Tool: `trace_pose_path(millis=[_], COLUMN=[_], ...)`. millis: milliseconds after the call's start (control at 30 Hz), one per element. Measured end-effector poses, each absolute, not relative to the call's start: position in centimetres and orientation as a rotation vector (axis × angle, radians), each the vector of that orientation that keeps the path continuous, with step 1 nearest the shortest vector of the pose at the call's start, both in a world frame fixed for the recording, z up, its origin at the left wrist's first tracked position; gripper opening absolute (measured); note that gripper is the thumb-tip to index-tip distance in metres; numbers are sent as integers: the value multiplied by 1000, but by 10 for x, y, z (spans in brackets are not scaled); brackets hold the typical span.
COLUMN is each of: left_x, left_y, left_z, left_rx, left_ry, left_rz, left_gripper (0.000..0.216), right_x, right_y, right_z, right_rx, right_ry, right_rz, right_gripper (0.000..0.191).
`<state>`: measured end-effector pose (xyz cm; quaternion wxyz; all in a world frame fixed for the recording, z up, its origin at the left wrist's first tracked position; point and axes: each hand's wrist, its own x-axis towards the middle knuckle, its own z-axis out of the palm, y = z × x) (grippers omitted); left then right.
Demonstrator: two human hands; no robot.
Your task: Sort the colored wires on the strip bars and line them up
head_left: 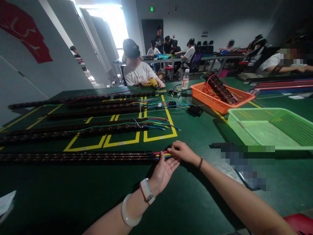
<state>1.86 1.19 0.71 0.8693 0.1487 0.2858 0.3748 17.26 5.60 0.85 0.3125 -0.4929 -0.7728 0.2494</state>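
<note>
A long dark cable bundle [97, 157] lies across the table in front of me. Red, yellow and blue wires [156, 156] come out of its right end. My left hand [164, 171] is turned palm up at these wires, its thumb against them and its fingers beneath. From the right, my right hand [184, 152] closes thumb and fingers on the wire ends, which its fingers mostly hide. Beyond lies another dark bundle [110, 125], tied with a white strip, its coloured wires [161, 124] ending in metal lugs.
More dark bundles [95, 109] lie farther back among yellow tape outlines [122, 143]. To the right are a green basket [269, 143] and an orange basket [207, 98] holding a dark bundle. A bottle [185, 80] stands behind. Across the table, a person [138, 71] handles a yellow heat gun [154, 83].
</note>
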Motion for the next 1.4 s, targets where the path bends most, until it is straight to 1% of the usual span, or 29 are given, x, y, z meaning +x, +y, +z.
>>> trace_pose_path(millis=[100, 400, 567, 700, 867, 933, 1000, 1133, 1233, 1400], left_x=[19, 21, 21, 21, 19, 19, 19, 20, 21, 20], left_y=[11, 9, 8, 9, 9, 10, 10, 10, 10, 11], left_z=[8, 8, 11, 12, 10, 11, 11, 12, 10, 7], left_rx=[302, 293, 320, 332, 295, 270, 270, 282, 283, 318], left_ry=[631, 634, 661, 656, 618, 613, 600, 611, 628, 624], left_rz=[786, 886, 863, 859, 856, 843, 825, 845, 818, 810], left_gripper=[63, 46, 50, 51, 48, 45, 46, 47, 47, 47], right_x=[172, 167, 170, 173, 182, 186, 189, 189, 187, 184], right_y=[59, 69, 78, 76, 58, 50, 43, 38, 39, 43], right_z=[8, 1, -2, -3, 2, 6, 10, 11, 9, 5], right_rx=[-1314, -1436, -1445, -1442, -1344, -1369, -1350, -1158, -1143, -1241], right_ry=[-1960, -1775, -1716, -1787, -1890, -1937, -2080, -2401, -2396, -2298], right_rz=[756, 864, 940, 833, 739, 608, 426, 148, 112, 177], right_gripper=[37, 37, 39, 38, 29, 29, 33, 38, 38, 37])
